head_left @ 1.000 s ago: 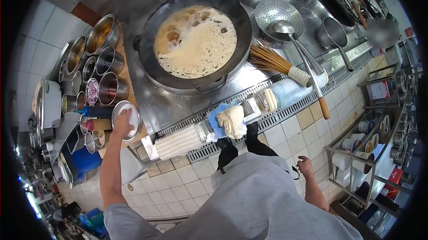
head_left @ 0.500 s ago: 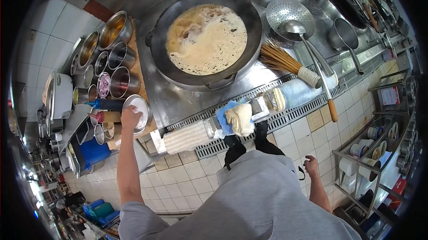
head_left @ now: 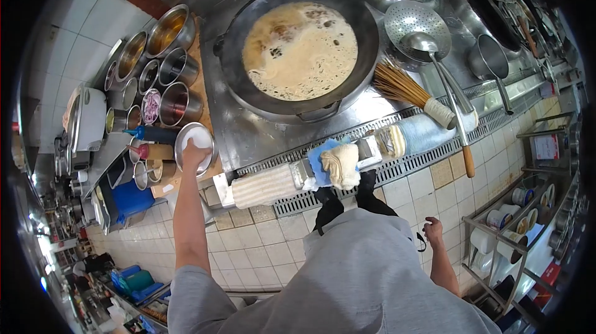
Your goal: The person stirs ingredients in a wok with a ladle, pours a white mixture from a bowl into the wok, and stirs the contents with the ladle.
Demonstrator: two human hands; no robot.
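My left hand (head_left: 196,155) reaches down into a steel bowl of white powder (head_left: 197,135), its fingertips hidden in or against the powder. Beside that bowl lie a blue squeeze bottle (head_left: 158,134) and a pink-topped one (head_left: 156,152). Away from the counter, my right hand (head_left: 433,228) hangs low over the tiled floor, fingers loosely curled, touching nothing visible. A large dark wok (head_left: 366,42) on the stove holds a pale, foamy, bubbling liquid (head_left: 304,54).
Steel pots, one with chopped purple onion (head_left: 151,106), crowd the left counter. Folded cloths (head_left: 340,165) lie along the front rail. Right of the wok are a bamboo brush (head_left: 406,89), a perforated strainer (head_left: 406,20) and a ladle (head_left: 419,44). A rack (head_left: 496,234) stands at right.
The view has shifted, so the stove and counter appear farther right. My left hand stays at the powder bowl, its fingers now lower in it. The foam in the wok has changed shape.
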